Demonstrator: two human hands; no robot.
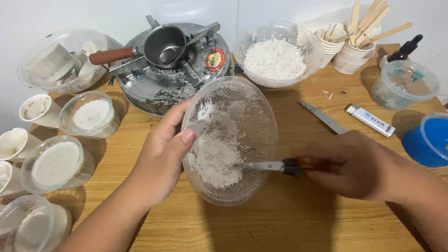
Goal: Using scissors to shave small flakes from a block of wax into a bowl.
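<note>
While your left hand (161, 156) wraps the rim of the clear ribbed plastic bowl (231, 140) with the thumb hooked over its edge, the bowl sits tipped toward you near the middle of the wooden worktop (280, 219), so the white flaky wax (214, 154) gathers on its lower side where the tool can reach it. Your right hand (354, 165) is closed around the dark handle of a small metal-bladed scraper (266, 165), held low and level so that its blade lies in the flakes. A second clear bowl of white flakes (275, 58) stands toward the back edge, beside the round metal stove (172, 70) carrying a small steel pot with a brown handle (161, 44). Filled clear cups of set white wax (56, 163) line the left edge, out of the way of your working hand. Wooden sticks in a white cup (359, 42) wait at the back right corner.
</note>
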